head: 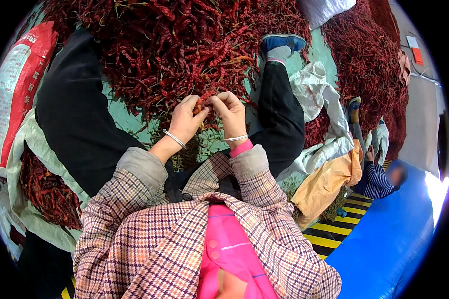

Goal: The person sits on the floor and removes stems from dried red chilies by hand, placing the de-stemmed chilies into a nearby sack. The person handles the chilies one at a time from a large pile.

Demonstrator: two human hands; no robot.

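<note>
My left hand (186, 119) holds a dried red chili pepper (199, 106) between thumb and fingers. Close beside it, my right hand (232, 114) pinches at the same pepper with thumb and forefinger, the fingertips of both hands almost meeting. Part of the pepper is hidden behind the fingers. A silver-coloured bangle circles each wrist. Just beyond the hands spreads a large heap of dried red chilies (179, 48), lying between my outstretched legs on a pale green sheet (116, 102). Greenish stems and scraps (185, 157) lie below the hands, near my lap.
At left are a red-and-white printed sack (17, 97) and an open pale sack (41, 129) of chilies. Right of my leg lie a white woven sack (308, 89) and an orange-yellow sack (321, 183). Another chili heap (366, 67) rises beyond; a person in stripes (377, 181) sits near blue sheeting (385, 231).
</note>
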